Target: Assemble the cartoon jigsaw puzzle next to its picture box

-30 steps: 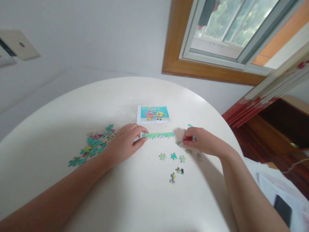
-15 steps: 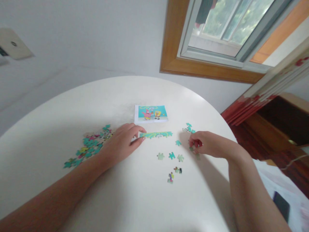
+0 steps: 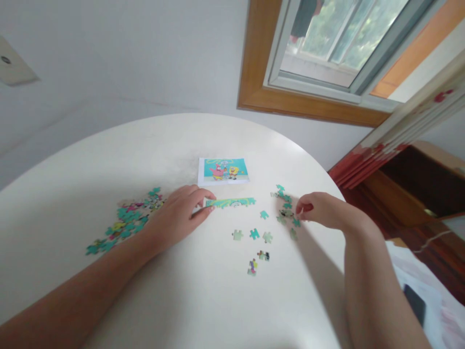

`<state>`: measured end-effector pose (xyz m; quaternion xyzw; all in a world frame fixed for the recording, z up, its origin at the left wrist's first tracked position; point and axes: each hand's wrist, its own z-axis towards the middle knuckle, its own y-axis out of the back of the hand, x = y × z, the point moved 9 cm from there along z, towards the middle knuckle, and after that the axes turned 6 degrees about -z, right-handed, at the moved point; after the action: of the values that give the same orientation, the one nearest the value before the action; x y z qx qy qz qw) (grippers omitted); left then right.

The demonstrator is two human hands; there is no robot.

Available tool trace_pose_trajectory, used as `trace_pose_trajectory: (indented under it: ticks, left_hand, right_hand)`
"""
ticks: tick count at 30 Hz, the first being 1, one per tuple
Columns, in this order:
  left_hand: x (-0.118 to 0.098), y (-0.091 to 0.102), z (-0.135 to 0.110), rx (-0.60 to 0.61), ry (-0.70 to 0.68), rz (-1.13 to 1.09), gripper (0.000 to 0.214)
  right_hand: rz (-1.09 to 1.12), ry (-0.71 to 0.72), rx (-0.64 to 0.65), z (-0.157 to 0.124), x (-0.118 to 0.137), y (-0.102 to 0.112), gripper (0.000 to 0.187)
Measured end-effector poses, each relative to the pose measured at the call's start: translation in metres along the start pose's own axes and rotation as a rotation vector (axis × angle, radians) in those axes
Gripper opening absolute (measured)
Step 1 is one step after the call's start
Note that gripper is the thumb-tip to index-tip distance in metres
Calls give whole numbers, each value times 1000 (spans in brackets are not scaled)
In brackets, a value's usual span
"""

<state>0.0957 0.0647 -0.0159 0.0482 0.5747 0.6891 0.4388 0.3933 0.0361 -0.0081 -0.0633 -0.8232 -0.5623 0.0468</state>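
My left hand [image 3: 178, 215] rests on the round white table [image 3: 203, 300], with thumb and forefinger pinched on the left end of a joined green puzzle strip [image 3: 232, 202]. My right hand [image 3: 321, 211] lies at the right with its fingers curled together, its fingertips at a small cluster of teal pieces [image 3: 285, 201]. Whether a piece sits between those fingers is hidden. A few loose pieces [image 3: 252, 235] lie between my hands, and two darker ones [image 3: 257, 260] lie nearer to me.
A small cartoon reference picture [image 3: 223, 170] lies just beyond the strip. A heap of teal and pink pieces [image 3: 125, 223] lies left of my left hand. A wood-framed window [image 3: 327, 53] and red-hemmed curtain [image 3: 395, 140] are at the right; a dark phone [image 3: 414, 303] lies below the table edge.
My right hand has drawn back to the right, away from the strip's right end, to the cluster of teal pieces. My left hand has kept its hold on the strip.
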Motion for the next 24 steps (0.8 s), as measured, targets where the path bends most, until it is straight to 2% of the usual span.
trace_pose_trajectory:
  ticks: [3, 12, 18, 21, 24]
  left_hand:
    - [1, 0, 0, 3, 2, -5, 22]
    - [0, 1, 1, -4, 1, -18, 23]
    - [-1, 1, 1, 2, 2, -6, 23]
    - [-1, 1, 1, -3, -4, -4, 22]
    - [-2, 1, 0, -3, -3, -5, 22]
  right_hand:
    - [23, 29, 85, -2, 2, -10, 21]
    - [-70, -6, 95, -7, 8, -10, 18]
    - [-83, -14, 170, -8, 11, -13, 11]
    - [-15, 48, 156, -10, 17, -8, 11]
    - [76, 78, 64, -8, 23, 4, 11]
